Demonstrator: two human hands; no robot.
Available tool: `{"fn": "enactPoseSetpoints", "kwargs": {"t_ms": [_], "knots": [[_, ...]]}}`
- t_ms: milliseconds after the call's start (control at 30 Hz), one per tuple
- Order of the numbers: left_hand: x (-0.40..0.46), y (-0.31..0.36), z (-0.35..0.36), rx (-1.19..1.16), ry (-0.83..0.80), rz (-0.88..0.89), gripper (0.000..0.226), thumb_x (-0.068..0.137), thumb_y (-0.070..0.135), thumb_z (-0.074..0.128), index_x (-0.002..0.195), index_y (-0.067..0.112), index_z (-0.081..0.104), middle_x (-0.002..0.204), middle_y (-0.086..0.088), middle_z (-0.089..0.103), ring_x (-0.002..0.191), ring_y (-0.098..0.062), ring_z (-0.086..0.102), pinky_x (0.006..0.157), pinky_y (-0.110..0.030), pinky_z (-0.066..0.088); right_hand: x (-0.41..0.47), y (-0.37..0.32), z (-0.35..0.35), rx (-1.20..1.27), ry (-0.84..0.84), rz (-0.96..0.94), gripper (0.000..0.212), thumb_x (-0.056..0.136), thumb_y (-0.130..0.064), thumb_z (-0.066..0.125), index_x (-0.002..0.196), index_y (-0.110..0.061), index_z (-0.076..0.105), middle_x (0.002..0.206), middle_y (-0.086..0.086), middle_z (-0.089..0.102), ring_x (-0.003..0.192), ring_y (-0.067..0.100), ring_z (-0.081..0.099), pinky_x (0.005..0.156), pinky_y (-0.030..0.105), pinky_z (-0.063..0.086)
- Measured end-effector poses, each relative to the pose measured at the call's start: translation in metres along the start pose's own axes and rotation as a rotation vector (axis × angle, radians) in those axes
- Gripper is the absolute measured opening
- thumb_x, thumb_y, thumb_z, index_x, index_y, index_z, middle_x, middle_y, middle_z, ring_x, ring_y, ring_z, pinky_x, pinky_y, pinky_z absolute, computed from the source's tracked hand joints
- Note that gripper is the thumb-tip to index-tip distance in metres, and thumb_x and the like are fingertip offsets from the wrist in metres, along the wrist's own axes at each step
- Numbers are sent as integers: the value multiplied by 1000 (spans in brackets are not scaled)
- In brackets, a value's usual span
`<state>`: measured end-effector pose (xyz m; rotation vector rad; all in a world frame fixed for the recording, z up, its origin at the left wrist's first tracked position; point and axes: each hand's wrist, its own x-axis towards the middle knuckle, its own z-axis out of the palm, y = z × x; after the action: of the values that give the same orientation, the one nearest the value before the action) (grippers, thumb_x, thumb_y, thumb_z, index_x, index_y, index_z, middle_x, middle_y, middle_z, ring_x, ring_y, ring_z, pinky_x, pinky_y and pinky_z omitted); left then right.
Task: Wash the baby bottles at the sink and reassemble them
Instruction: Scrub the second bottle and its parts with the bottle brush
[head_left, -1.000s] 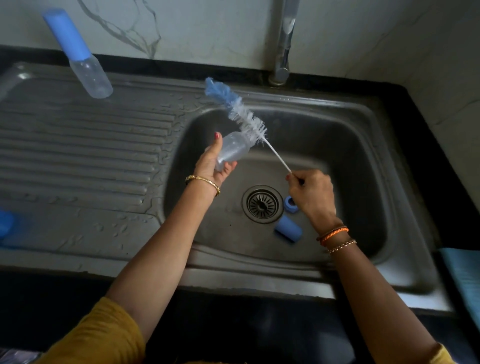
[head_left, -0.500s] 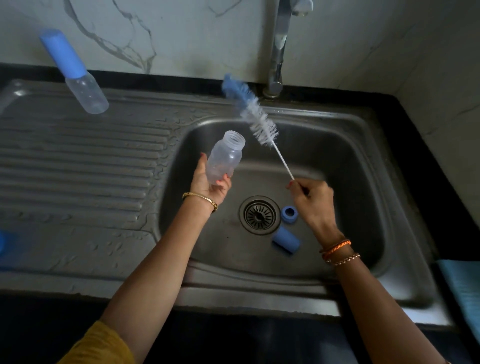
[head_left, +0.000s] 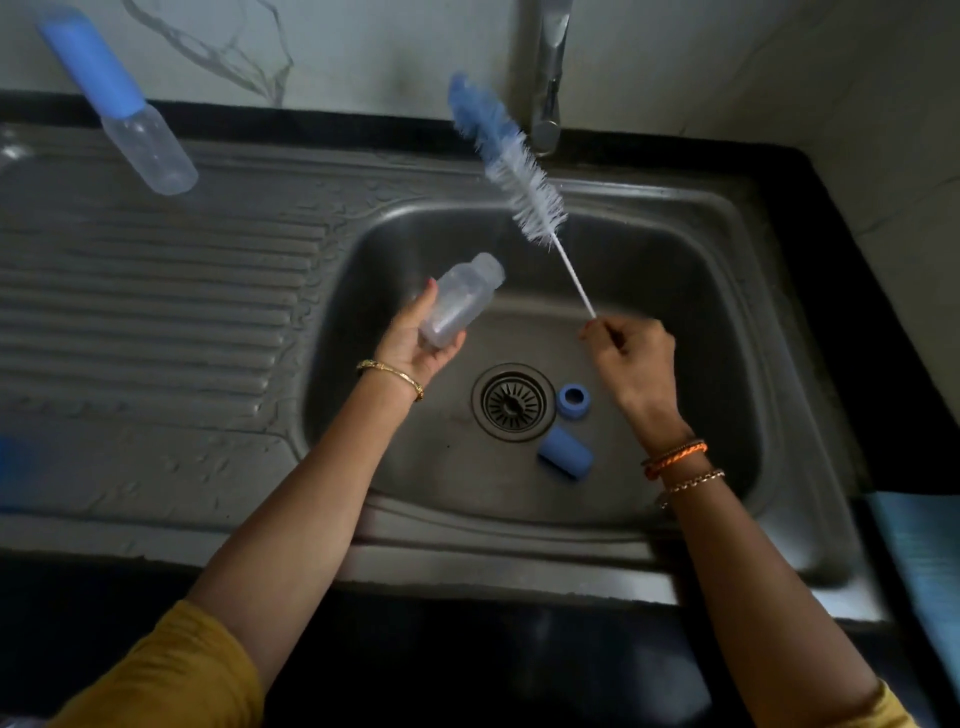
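Note:
My left hand (head_left: 415, 338) grips a clear, capless baby bottle (head_left: 460, 299) over the sink basin (head_left: 701, 291), its open neck tilted up to the right. My right hand (head_left: 631, 358) pinches the thin white handle of a bottle brush (head_left: 519, 171). The brush's blue-and-white bristles point up toward the tap (head_left: 548, 78), clear of the bottle. On the basin floor lie a blue screw ring (head_left: 573, 401) and a blue cap (head_left: 565, 452), right of the drain (head_left: 513, 402). A second bottle (head_left: 122, 104) with a blue cap lies on the drainboard's far left.
The ribbed steel drainboard (head_left: 156, 312) stretches left of the basin. A blue cloth (head_left: 919, 561) lies on the dark counter at the right edge. A blurred blue thing (head_left: 8, 462) shows at the left edge. A marble wall rises behind the sink.
The brush has come out of the bottle's neck and swung up to the right toward the tap. My left hand has lowered the bottle and tilted it.

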<state>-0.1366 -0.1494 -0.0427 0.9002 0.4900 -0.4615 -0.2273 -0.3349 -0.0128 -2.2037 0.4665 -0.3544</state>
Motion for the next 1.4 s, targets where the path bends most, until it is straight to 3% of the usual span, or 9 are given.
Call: {"fn": "enactPoseSetpoints", "kwargs": {"t_ms": [67, 167, 267, 367, 433, 833, 1067, 1200, 1400], "knots": [[7, -1, -6, 101, 61, 73, 29, 81, 14, 67, 106, 13, 51, 115, -8, 53, 104, -22, 53, 63, -28, 54, 0, 1, -2, -77, -30, -7, 25, 90, -15, 51, 81, 3, 67, 67, 16, 61, 55, 19, 48, 56, 30, 40], [14, -6, -9, 256, 153, 114, 30, 77, -1, 68, 104, 8, 58, 97, -5, 60, 100, -22, 54, 64, -25, 52, 0, 2, 0, -147, -77, -5, 27, 91, -19, 50, 80, -1, 66, 74, 19, 63, 70, 35, 57, 66, 42, 49], [26, -14, -12, 552, 289, 215, 47, 73, 11, 76, 114, -1, 59, 110, -15, 64, 91, -19, 58, 70, -25, 51, 0, 3, 2, -169, -120, 4, 26, 91, -22, 51, 79, -5, 66, 72, 15, 62, 75, 37, 59, 70, 45, 51], [32, -19, -21, 1157, 399, 431, 56, 72, 33, 77, 116, 6, 56, 120, -15, 57, 107, -30, 54, 88, -35, 48, -1, 2, 3, -186, -128, 16, 26, 91, -22, 51, 75, -6, 64, 70, 13, 59, 77, 39, 59, 70, 45, 50], [35, -21, -27, 1330, 380, 530, 57, 75, 34, 73, 120, 6, 53, 123, -18, 51, 114, -34, 47, 92, -38, 42, -1, 2, 4, -186, -131, 17, 26, 91, -22, 51, 76, -5, 64, 72, 15, 61, 77, 39, 59, 71, 46, 51], [48, -48, -54, 1576, 361, 461, 55, 86, 22, 64, 127, -5, 39, 134, -24, 37, 123, -34, 39, 95, -31, 25, 1, 7, 11, -174, -138, 11, 26, 90, -22, 52, 86, -3, 68, 71, 15, 62, 68, 31, 56, 63, 36, 47], [52, -50, -56, 1618, 311, 381, 89, 73, 29, 76, 140, 0, 25, 141, -20, 32, 131, -33, 30, 105, -36, 26, 2, 9, 11, -166, -142, 30, 29, 90, -25, 54, 76, -2, 65, 60, 9, 56, 59, 23, 51, 55, 30, 39], [52, -51, -55, 1669, 244, 385, 100, 68, 30, 80, 143, 3, 20, 144, -19, 28, 135, -32, 24, 109, -36, 22, 3, 7, 6, -148, -111, 34, 34, 89, -31, 54, 72, -3, 64, 60, 11, 57, 59, 27, 53, 57, 36, 44], [50, -49, -42, 1708, 173, 500, 89, 70, 27, 79, 138, 0, 29, 139, -20, 32, 130, -32, 29, 107, -34, 24, 7, 11, -12, -161, 8, 3, 38, 90, -36, 52, 64, -8, 58, 61, 8, 55, 66, 31, 55, 60, 36, 43]]}}
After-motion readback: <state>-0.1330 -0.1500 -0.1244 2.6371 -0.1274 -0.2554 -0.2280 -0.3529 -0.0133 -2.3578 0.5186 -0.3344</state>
